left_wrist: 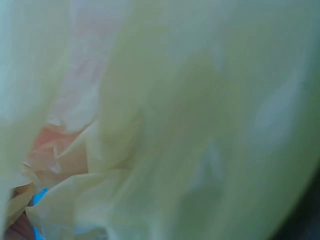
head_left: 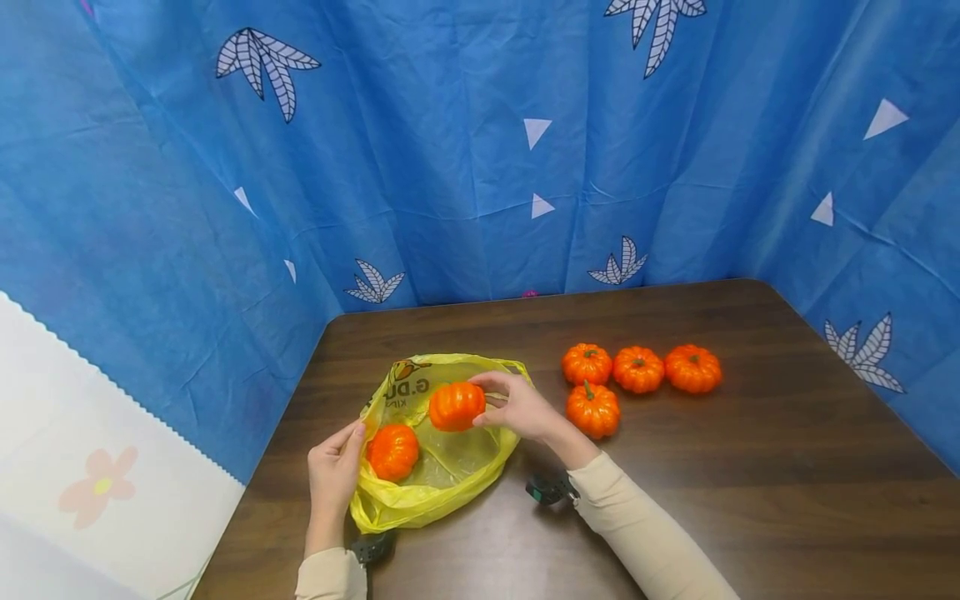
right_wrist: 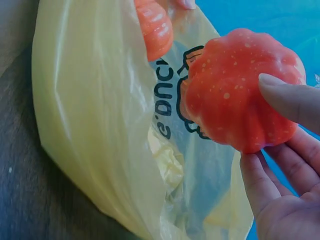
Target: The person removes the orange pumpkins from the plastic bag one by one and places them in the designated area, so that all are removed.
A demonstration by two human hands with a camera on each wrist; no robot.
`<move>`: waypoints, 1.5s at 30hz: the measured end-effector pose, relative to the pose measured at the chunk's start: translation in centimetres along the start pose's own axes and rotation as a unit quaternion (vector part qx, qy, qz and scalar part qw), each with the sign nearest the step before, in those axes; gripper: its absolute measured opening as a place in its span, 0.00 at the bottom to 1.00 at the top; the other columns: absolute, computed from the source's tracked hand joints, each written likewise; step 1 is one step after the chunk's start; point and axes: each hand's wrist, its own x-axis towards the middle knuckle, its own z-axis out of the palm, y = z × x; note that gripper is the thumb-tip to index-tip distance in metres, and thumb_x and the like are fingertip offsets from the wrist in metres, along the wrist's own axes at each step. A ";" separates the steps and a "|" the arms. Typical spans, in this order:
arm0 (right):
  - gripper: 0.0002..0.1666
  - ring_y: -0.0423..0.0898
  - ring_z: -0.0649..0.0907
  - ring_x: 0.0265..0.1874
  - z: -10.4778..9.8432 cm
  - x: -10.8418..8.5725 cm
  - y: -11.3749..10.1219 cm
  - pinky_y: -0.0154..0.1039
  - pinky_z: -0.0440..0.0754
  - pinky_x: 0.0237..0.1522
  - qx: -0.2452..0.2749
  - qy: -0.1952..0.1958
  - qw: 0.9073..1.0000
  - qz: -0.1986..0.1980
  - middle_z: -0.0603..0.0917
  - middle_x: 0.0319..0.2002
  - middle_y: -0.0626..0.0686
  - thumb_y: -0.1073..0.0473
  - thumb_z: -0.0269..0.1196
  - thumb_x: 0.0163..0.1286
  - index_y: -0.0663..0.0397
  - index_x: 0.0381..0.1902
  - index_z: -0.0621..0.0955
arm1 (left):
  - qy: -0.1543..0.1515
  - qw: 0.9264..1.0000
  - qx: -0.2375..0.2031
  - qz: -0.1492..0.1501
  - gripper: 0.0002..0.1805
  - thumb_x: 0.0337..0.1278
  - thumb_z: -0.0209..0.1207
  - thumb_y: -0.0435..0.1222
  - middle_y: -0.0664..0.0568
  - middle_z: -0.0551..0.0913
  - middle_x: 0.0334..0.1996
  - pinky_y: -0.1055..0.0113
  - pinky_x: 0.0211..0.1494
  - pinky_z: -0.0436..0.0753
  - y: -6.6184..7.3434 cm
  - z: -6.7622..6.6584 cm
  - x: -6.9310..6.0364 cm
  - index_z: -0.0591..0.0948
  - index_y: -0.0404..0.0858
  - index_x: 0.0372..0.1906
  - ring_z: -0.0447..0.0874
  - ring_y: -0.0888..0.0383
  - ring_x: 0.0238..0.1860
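A yellow plastic bag (head_left: 420,505) lies with its mouth spread wide on the table. My left hand (head_left: 334,471) pinches the bag's left rim between thumb and fingers. Over the mouth of the bag, my right hand (head_left: 519,407) holds a small orange pumpkin (head_left: 457,406) by its side; the right wrist view shows the same pumpkin (right_wrist: 240,90) between thumb and fingertips. Another pumpkin (head_left: 393,452) is inside the bag at its left, close to my left fingers. Blurred yellow plastic (left_wrist: 165,125) covers most of the left wrist view, hiding the left hand there.
Several more orange pumpkins (head_left: 639,370) sit in a group on the brown wooden table (head_left: 750,467), right of the bag. A blue patterned curtain (head_left: 480,167) hangs behind the table. White cloth with a flower print (head_left: 101,485) is at the left.
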 end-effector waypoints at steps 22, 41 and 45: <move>0.34 0.58 0.77 0.64 -1.6 -2.1 -0.7 0.53 0.74 0.68 -0.004 0.026 0.999 -0.021 0.78 0.62 0.60 0.71 0.73 0.57 0.60 0.62 0.77 | 0.000 1.000 -0.001 0.008 0.13 0.65 0.63 0.33 0.38 0.86 0.46 0.84 0.40 0.82 0.0 0.0 0.1 0.87 0.28 0.48 0.82 0.82 0.37; 0.34 0.57 0.77 0.64 -4.2 -4.2 -1.6 0.57 0.74 0.68 -0.002 0.007 0.999 -0.042 0.79 0.60 0.58 0.70 0.73 0.55 0.58 0.61 0.78 | -0.013 1.000 -0.013 -0.006 0.14 0.67 0.62 0.35 0.35 0.85 0.49 0.84 0.41 0.82 0.5 -0.1 -0.1 0.86 0.29 0.50 0.82 0.83 0.38; 0.35 0.59 0.77 0.65 -4.8 -4.7 -1.8 0.58 0.73 0.67 -0.002 0.011 0.999 -0.043 0.80 0.61 0.60 0.70 0.73 0.55 0.59 0.62 0.77 | -0.011 1.000 -0.013 -0.005 0.14 0.66 0.63 0.35 0.36 0.85 0.49 0.84 0.40 0.82 0.5 -0.1 -0.1 0.86 0.30 0.50 0.82 0.83 0.38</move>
